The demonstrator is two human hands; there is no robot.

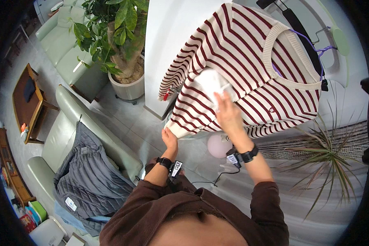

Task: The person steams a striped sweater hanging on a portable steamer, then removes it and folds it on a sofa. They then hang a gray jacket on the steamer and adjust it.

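Note:
A cream knit cardigan with dark red stripes (249, 55) hangs in front of me on a purple hanger (322, 50). It has a ribbed neckline, a few buttons down the front and a small badge on the chest. My left hand (170, 138) pinches the ribbed hem at its lower left corner. Over the front panel, my right hand (229, 113) holds a white cloth or wipe (211, 81) against the knit. Both the fingers and the white piece are blurred, so the exact material is unclear. Black wrist devices sit on both wrists.
The hanger hooks by a pale green round knob (339, 41) on a stand. A potted tree (127, 87) stands beyond. At left, a grey quilted jacket (92, 172) drapes a green armchair (98, 123). A pink ball (219, 145) and a spiky plant (332, 153) are near the cardigan.

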